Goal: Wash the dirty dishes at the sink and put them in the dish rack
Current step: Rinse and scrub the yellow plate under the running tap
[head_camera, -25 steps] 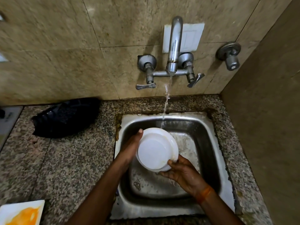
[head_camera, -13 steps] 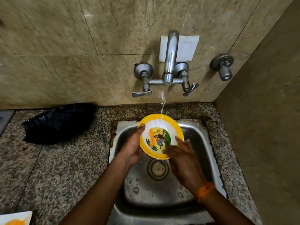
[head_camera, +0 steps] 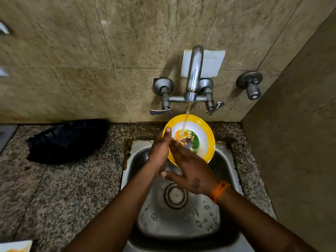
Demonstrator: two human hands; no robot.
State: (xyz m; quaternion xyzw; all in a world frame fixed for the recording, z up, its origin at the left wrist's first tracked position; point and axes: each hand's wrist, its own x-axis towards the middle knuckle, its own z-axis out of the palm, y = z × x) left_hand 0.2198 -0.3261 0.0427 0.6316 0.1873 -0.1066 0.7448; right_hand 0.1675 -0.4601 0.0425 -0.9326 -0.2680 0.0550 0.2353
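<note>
A yellow-rimmed bowl (head_camera: 203,135) with a white inside and a cartoon picture is tilted toward me above the back of the steel sink (head_camera: 227,160). My left hand (head_camera: 160,151) grips its left rim, thumb over the edge. My right hand (head_camera: 189,166) lies flat with spread fingers on the bowl's inside, lower left. Water runs from the wall tap (head_camera: 193,79) into the bowl.
A black plastic bag (head_camera: 67,140) lies on the granite counter (head_camera: 63,197) left of the sink. A white plate with orange residue (head_camera: 15,246) shows at the bottom left corner. A second valve (head_camera: 251,86) sticks out of the wall by the right side wall.
The bowl was turned from its white underside to its picture side and lifted up under the stream. My right hand moved from the lower rim onto the bowl's inside.
</note>
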